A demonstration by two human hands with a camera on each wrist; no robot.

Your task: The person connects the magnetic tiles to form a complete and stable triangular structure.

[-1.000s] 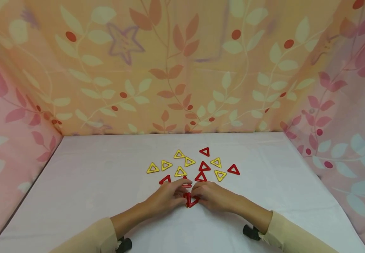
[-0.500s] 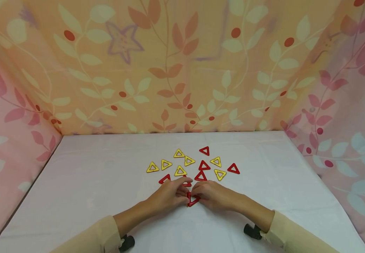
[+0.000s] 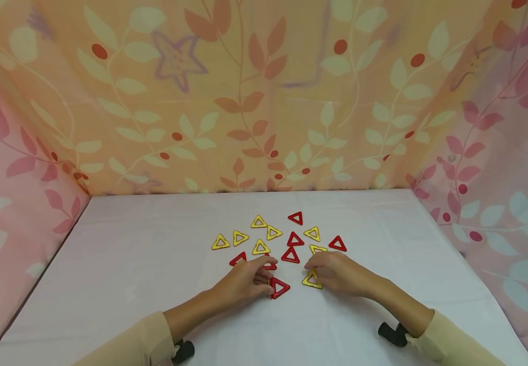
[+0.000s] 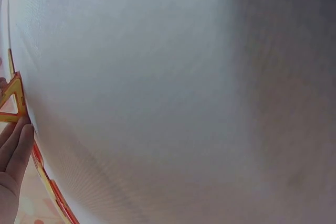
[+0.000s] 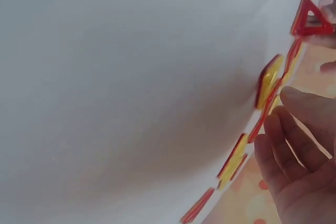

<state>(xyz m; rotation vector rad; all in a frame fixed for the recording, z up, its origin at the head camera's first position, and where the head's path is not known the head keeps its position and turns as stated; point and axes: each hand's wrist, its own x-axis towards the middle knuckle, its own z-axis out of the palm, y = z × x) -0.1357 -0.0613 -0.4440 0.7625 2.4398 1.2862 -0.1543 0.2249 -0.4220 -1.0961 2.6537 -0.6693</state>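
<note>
Near the table's front, my left hand [image 3: 241, 282] pinches an upright triangular frame tile [image 3: 282, 288]. Its red face shows in the head view and right wrist view, with yellow along the left edge; the left wrist view shows a yellow face [image 4: 21, 98]. To the right, my right hand [image 3: 337, 272] is over a flat yellow triangular tile [image 3: 310, 282], covering its right side. Seen from the right wrist, that hand's fingers are loosely bent and apart from the thumb, which is close to a yellow tile [image 5: 269, 81].
Several yellow triangles [image 3: 260, 247] and red triangles [image 3: 290, 255] lie scattered beyond the hands on the white-covered table [image 3: 154, 218]. Part of one red tile [image 3: 238, 260] is behind the left hand. Patterned cloth [image 3: 264, 101] surrounds the table's back and sides.
My right hand has left the red tile and moved right, uncovering a yellow triangle and partly covering another behind it. My left hand stays in place on the upright tile.
</note>
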